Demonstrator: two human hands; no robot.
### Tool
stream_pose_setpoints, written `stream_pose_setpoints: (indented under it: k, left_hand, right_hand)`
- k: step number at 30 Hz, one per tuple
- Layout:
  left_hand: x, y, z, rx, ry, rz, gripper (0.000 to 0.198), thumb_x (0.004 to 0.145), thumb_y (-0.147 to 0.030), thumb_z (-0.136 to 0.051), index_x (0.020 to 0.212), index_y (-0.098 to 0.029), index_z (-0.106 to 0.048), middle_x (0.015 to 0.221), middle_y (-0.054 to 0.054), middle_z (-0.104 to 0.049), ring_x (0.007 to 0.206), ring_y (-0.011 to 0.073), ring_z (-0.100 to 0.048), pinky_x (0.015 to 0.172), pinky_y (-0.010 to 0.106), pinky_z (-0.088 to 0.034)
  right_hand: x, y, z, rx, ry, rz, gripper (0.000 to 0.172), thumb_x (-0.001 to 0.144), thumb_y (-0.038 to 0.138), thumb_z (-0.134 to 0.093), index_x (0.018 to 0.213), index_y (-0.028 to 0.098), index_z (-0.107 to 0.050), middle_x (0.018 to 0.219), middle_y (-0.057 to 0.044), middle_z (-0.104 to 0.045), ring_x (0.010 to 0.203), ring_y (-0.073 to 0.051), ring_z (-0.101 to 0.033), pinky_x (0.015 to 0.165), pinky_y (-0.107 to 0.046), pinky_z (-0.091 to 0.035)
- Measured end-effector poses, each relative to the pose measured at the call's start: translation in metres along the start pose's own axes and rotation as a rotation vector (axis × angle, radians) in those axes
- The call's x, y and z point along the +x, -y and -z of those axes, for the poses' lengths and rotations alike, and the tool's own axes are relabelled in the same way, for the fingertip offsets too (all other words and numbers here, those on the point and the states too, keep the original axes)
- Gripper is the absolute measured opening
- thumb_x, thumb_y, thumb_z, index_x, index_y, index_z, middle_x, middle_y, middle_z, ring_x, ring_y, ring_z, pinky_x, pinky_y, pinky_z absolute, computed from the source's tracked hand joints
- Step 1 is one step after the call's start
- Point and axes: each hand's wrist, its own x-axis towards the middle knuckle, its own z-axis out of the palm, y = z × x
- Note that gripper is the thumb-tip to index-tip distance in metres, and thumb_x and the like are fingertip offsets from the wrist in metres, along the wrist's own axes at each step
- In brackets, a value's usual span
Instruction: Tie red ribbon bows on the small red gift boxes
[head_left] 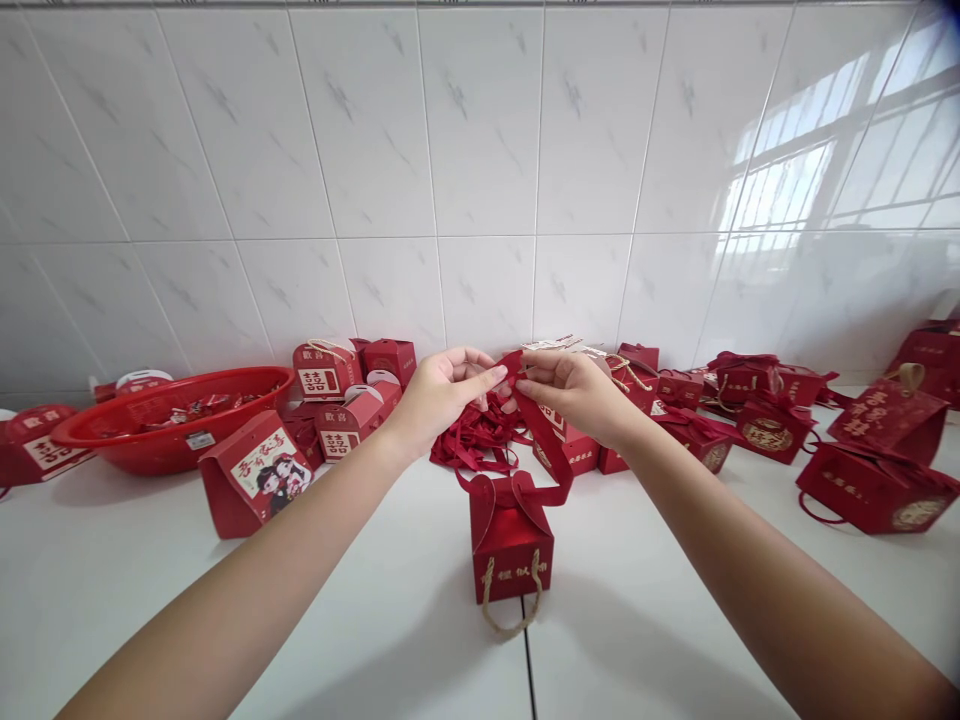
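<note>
Both my hands are raised close together above a small dark red gift box on the white table. My left hand pinches a red ribbon between thumb and fingers. Fingers of my right hand close on the same ribbon, just to the right. From my hands the ribbon hangs in a loop down to the top of the box, whose curved flaps are folded in. A twisted rope handle droops from the box's near side. Behind it lies a heap of red ribbons, partly hidden by my hands.
At the left stands a red plastic basin with small wrapped pieces inside. A box with a cartoon couple is nearer. Several red gift boxes line the right side. A tiled wall bounds the table's back.
</note>
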Motion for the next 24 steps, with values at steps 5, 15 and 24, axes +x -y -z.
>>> stream_pose_setpoints:
  k: [5,15,24]
  left_hand:
    - [-0.003,0.001,0.0,0.042,0.078,0.08,0.027,0.071,-0.036,-0.074,0.086,-0.015,-0.066,0.053,-0.003,-0.055,0.05,0.0088,-0.049,0.05,0.021,-0.039]
    - [-0.007,0.001,-0.002,-0.039,-0.044,0.005,0.032,0.074,-0.036,-0.072,0.097,-0.016,-0.062,0.054,-0.005,-0.053,0.051,0.0085,-0.047,0.055,0.021,-0.04]
    - [-0.011,0.011,-0.007,-0.076,-0.043,0.043,0.043,0.071,-0.036,-0.074,0.104,-0.02,-0.052,0.054,-0.009,-0.049,0.052,0.0097,-0.049,0.054,0.022,-0.04]
  right_hand:
    - [-0.005,-0.001,-0.002,-0.161,0.006,0.037,0.048,0.082,0.017,-0.058,0.129,0.018,-0.05,0.055,0.008,-0.054,0.045,-0.006,-0.046,0.047,-0.021,-0.043]
    - [-0.008,-0.009,-0.013,0.237,-0.227,-0.235,0.014,0.076,0.029,-0.069,0.077,0.014,-0.067,0.069,-0.004,-0.069,0.063,-0.015,-0.067,0.056,-0.025,-0.054]
    - [-0.013,-0.014,-0.026,0.337,0.011,-0.001,0.021,0.076,0.035,-0.069,0.088,0.018,-0.067,0.081,-0.002,-0.068,0.065,-0.013,-0.064,0.064,-0.026,-0.053]
